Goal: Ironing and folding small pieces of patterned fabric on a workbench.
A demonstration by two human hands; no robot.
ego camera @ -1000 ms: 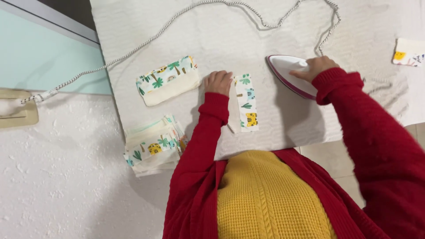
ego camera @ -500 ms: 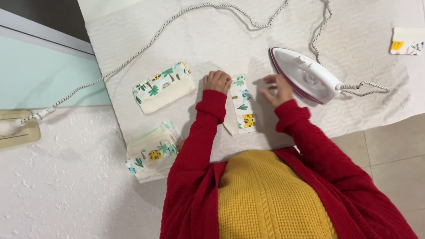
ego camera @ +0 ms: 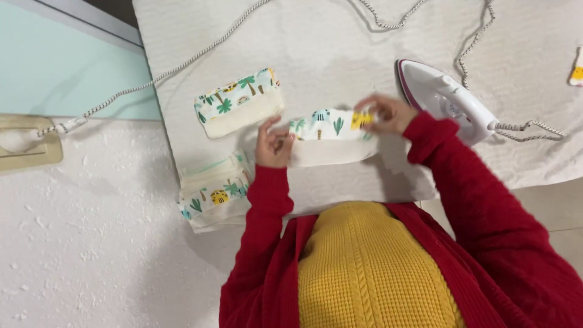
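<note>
1. Closest in: both hands have the fabric strip point(ego camera: 331, 136) lifted just off the white cloth-covered desk point(ego camera: 340, 36), stretched sideways between them. The left hand point(ego camera: 272, 146) has its fingers pinched closed on the left end, and the right hand point(ego camera: 388, 113) has its fingers closed on the right end, up near the yellow tiger print.

2. Handling-wise, I'd say this strip is super light and floppy. It's a printed band over plain cream cloth, and the lower edge already sags a bit between the two grips. It doesn't look fragile or slippery, but it'll fold or twist if you only hold one end. I'd pinch both short ends or the corners and keep a little tension so it stays flat.

3. Left of the hands, a stack of similar pieces point(ego camera: 214, 193) hangs over the desk's edge.

4. A bit further back sits a folded piece point(ego camera: 240, 103) with the same palm-and-animal print, apart from the strip.

5. Off to the right the iron point(ego camera: 446, 100) rests on the desk, close to the right wrist. Its braided cord point(ego camera: 182, 65) loops along the far side.
</note>
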